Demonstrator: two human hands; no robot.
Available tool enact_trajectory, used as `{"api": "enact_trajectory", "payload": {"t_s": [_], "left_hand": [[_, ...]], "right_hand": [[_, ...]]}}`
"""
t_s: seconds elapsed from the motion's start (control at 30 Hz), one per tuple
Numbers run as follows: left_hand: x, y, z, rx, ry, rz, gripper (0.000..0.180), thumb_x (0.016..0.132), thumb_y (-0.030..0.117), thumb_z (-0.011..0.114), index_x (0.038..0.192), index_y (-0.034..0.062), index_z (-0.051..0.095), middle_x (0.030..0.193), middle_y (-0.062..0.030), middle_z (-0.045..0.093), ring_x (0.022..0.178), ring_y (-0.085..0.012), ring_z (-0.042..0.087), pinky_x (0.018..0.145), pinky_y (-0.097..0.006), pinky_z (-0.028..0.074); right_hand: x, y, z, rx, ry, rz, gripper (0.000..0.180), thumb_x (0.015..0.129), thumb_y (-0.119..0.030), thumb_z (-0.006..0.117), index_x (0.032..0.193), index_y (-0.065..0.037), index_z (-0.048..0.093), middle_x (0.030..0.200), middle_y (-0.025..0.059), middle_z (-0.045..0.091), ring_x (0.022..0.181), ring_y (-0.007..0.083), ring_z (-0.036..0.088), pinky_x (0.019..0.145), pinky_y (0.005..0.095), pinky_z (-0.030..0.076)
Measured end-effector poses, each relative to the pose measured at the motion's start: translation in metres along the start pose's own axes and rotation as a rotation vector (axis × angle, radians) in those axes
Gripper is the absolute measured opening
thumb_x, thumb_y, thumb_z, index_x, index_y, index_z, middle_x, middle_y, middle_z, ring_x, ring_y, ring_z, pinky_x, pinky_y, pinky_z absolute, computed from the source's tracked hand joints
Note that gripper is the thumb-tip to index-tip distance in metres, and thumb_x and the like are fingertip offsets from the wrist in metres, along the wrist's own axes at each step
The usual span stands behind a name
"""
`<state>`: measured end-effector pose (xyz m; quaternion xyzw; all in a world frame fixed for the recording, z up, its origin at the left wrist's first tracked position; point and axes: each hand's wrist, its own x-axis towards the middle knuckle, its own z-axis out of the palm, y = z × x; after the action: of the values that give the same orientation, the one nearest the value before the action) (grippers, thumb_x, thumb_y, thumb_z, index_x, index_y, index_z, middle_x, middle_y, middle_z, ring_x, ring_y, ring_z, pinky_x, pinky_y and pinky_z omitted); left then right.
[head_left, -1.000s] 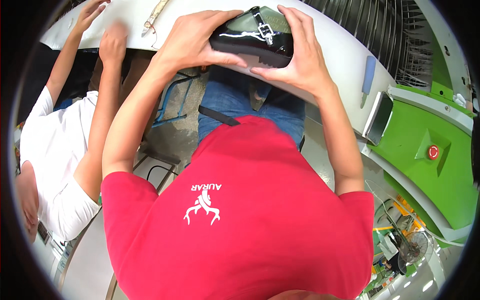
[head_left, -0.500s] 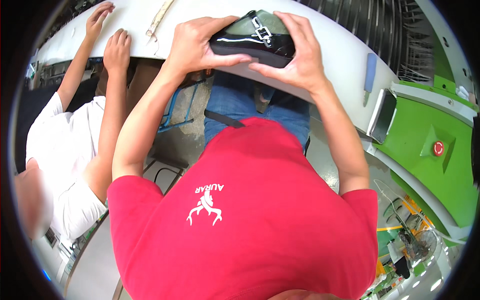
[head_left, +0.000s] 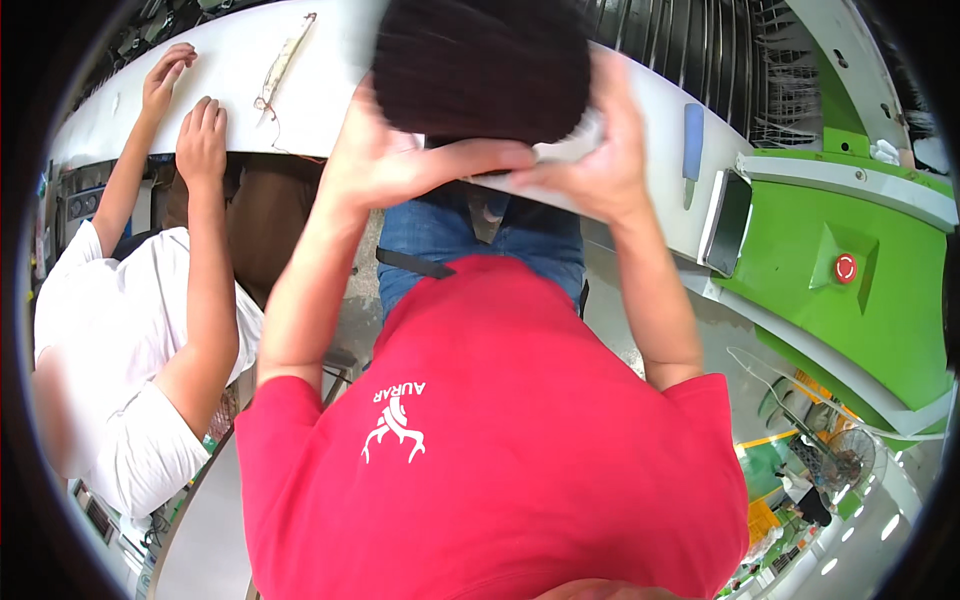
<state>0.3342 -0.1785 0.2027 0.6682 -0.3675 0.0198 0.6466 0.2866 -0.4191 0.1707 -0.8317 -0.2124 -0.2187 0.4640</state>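
Between my two hands is a black and green bag-like case (head_left: pixel 485 70), raised above the white table's near edge. It shows a rounded, dark, fuzzy-looking face, slightly smeared by motion. My left hand (head_left: pixel 395 165) clasps its left side, with the thumb along the lower edge. My right hand (head_left: pixel 608 160) grips the right side, its thumb reaching in toward the left one. Most of my fingers are hidden behind the case, and so are its green part and its metal buckle.
The white table (head_left: pixel 240 50) holds a thin pale strip (head_left: pixel 283 65) and a blue-handled knife (head_left: pixel 692 145). A dark-screened phone (head_left: pixel 727 222) leans beside green machinery (head_left: pixel 800 270) with a red button (head_left: pixel 845 268). At left, a co-worker's hands (head_left: pixel 203 140) rest at the table.
The case has tipped and come up closer, so its dark face now shows where the green part and buckle were. My hands have turned with it. The whole view has shifted slightly.
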Motion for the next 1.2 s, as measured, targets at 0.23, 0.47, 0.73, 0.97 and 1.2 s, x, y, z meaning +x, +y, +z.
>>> {"api": "enact_trajectory", "payload": {"t_s": [0.23, 0.47, 0.73, 0.97, 1.2], "left_hand": [[0.018, -0.029, -0.01, 0.76, -0.373, 0.091, 0.067, 0.067, 0.026, 0.09, 0.133, 0.0237, 0.078, 0.126, -0.0185, 0.06, 0.122, -0.0409, 0.058, 0.108, -0.051, 0.046], [0.019, -0.033, -0.006, 0.739, -0.413, 0.145, 0.09, 0.061, 0.075, 0.094, 0.128, 0.0162, 0.078, 0.122, -0.02, 0.059, 0.118, -0.0417, 0.057, 0.107, -0.053, 0.044], [0.016, -0.038, -0.01, 0.72, -0.383, 0.218, 0.09, 0.06, 0.078, 0.093, 0.124, 0.017, 0.081, 0.124, -0.0194, 0.06, 0.117, -0.0408, 0.058, 0.105, -0.052, 0.044], [0.013, -0.052, -0.01, 0.72, -0.347, 0.286, 0.081, 0.063, 0.074, 0.094, 0.121, 0.0177, 0.083, 0.121, -0.0187, 0.061, 0.115, -0.0388, 0.059, 0.104, -0.05, 0.044], [0.017, -0.039, -0.007, 0.723, -0.359, 0.231, 0.078, 0.069, 0.07, 0.092, 0.123, 0.0148, 0.082, 0.12, -0.0201, 0.062, 0.113, -0.039, 0.06, 0.103, -0.05, 0.044]], "right_hand": [[-0.075, 0.091, -0.099, -0.998, 0.192, 0.36, 0.073, 0.09, -0.049, 0.088, 0.145, -0.006, 0.068, 0.135, 0.0203, 0.065, 0.13, 0.0407, 0.058, 0.113, 0.0523, 0.045], [-0.098, 0.102, -0.103, -0.831, 0.207, 0.44, 0.066, 0.094, -0.044, 0.085, 0.141, 0.0, 0.069, 0.12, 0.0186, 0.069, 0.115, 0.0371, 0.067, 0.104, 0.0488, 0.051], [-0.053, 0.063, -0.075, 0.128, 0.528, 0.499, 0.054, 0.1, -0.03, 0.087, 0.135, 0.002, 0.061, 0.107, 0.0119, 0.066, 0.071, 0.0144, 0.065, 0.068, 0.0287, 0.054], [-0.033, 0.046, -0.071, -0.304, 0.238, 0.625, 0.05, 0.101, -0.041, 0.083, 0.128, -0.001, 0.07, 0.089, 0.0092, 0.07, 0.079, 0.0201, 0.068, 0.076, 0.0349, 0.056], [-0.059, 0.027, -0.062, -0.475, 0.062, 0.279, 0.062, 0.09, -0.036, 0.092, 0.141, -0.005, 0.072, 0.147, 0.0182, 0.066, 0.13, 0.0368, 0.067, 0.109, 0.045, 0.054]]}}
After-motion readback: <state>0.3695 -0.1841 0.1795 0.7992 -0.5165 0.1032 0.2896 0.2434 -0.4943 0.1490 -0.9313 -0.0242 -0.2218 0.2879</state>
